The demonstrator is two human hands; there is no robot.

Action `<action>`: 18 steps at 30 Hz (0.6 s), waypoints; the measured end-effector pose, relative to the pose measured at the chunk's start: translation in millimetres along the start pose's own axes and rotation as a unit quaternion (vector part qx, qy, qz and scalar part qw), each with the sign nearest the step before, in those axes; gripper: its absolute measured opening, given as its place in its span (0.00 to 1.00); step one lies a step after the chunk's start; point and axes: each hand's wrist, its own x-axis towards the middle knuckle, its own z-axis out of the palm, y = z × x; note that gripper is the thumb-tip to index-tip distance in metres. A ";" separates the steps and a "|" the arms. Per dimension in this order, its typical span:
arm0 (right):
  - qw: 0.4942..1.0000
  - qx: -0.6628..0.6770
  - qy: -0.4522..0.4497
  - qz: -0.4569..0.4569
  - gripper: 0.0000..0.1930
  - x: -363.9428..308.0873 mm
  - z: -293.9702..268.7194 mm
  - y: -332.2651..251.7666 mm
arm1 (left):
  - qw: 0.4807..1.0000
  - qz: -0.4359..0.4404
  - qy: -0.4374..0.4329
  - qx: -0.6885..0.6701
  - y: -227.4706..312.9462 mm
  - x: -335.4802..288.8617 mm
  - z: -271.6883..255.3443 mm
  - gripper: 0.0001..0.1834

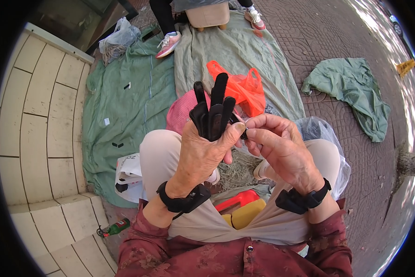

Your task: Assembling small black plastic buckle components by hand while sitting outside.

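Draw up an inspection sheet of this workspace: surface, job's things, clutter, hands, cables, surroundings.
Surface: green woven-fabric sheets spread over reddish-brown patterned paving.
Job's things: bunch of long black strips, material unclear; small black piece.
Clutter: orange-red plastic bag, pink checked cloth, green glass bottle lying on its side.
Hands: left hand grips the bunch; right hand pinches the small piece near the left thumb.
Cables: nothing seen.
Surroundings: cream tiled wall; another person's pink-and-white shoe.
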 end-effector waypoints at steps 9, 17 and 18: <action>1.000 0.012 0.012 0.005 0.07 3.1 1.0 1.6 | 1.000 0.012 -0.001 0.009 -2.6 -1.0 2.3 0.08; 0.999 0.034 0.019 -0.009 0.06 2.3 -0.1 1.4 | 1.000 0.019 0.019 0.000 -4.0 -2.5 8.9 0.07; 0.999 0.035 0.019 -0.010 0.06 2.3 0.2 1.4 | 1.000 0.019 0.018 0.001 -4.6 -2.9 9.7 0.07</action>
